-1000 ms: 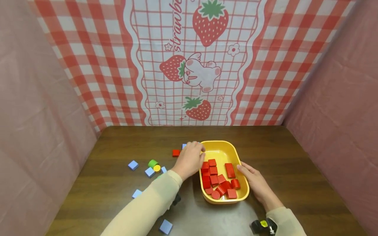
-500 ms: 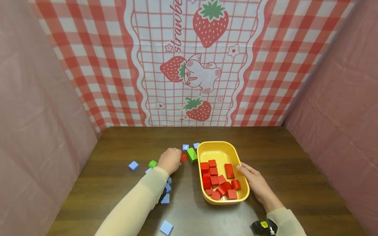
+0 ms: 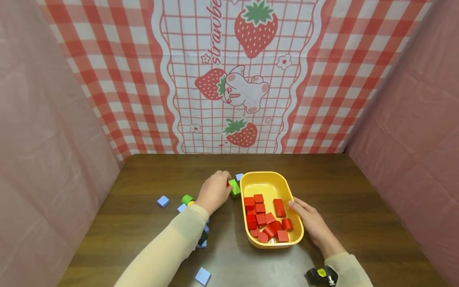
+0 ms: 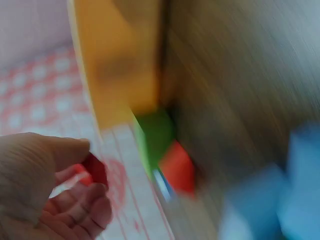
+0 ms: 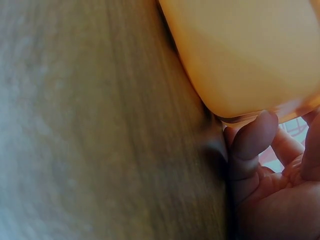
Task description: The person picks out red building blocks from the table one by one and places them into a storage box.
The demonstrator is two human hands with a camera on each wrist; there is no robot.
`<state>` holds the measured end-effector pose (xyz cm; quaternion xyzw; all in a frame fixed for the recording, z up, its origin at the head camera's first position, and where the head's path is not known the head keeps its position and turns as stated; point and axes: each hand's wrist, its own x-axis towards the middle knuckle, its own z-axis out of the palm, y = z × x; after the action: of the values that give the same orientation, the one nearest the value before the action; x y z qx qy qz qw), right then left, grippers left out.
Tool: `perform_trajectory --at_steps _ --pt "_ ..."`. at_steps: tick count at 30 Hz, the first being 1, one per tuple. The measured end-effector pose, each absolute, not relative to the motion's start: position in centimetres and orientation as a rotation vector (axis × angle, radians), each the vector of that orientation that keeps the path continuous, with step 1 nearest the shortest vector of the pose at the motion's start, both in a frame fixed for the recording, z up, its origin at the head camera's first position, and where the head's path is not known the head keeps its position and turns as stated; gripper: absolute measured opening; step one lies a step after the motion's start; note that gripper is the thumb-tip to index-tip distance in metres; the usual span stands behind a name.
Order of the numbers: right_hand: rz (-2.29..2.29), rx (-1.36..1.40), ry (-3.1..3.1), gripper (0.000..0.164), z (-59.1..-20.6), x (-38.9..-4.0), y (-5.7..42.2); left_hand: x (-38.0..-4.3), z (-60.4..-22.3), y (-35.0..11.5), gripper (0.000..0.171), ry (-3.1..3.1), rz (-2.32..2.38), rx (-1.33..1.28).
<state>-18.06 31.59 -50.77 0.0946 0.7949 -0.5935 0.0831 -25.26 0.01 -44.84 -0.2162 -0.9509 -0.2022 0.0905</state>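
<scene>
My left hand (image 3: pixel 215 192) pinches a small red block (image 4: pixel 95 169) between thumb and fingers, off the table. Just beyond it, a green block (image 3: pixel 234 188) stands against the left side of a yellow bin (image 3: pixel 263 178). In the left wrist view, a second red block (image 4: pixel 178 168) sits beside that green block. Several red blocks (image 3: pixel 260 219) lie inside the bin, mostly towards its near left part. My right hand (image 3: pixel 313 225) holds the bin's right side, with the thumb on the rim and the fingers outside, partly hidden.
Blue blocks lie scattered: one at far left (image 3: pixel 163 201), one near the front (image 3: pixel 203 276), one behind the bin's left corner (image 3: pixel 239 176). Several more are partly under my left forearm, near a green cylinder (image 3: pixel 187 199). A checked cloth (image 3: pixel 136 79) hangs behind the table.
My left hand left the bin's edge, reached left to a red block on the table, then moved back right and away from me with it. My right hand stayed on the bin.
</scene>
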Motion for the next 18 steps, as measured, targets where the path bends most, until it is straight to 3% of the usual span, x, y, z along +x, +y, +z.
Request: perform_trajectory --at_steps 9,18 --pt "-1.796 0.281 2.361 0.072 -51.0 -17.9 31.3 -20.7 -45.6 7.5 0.021 -2.671 -0.519 -1.214" --pt "-1.805 0.258 2.375 0.07 -51.0 -17.9 31.5 -20.0 -47.4 9.2 0.022 -2.743 -0.475 -1.135"
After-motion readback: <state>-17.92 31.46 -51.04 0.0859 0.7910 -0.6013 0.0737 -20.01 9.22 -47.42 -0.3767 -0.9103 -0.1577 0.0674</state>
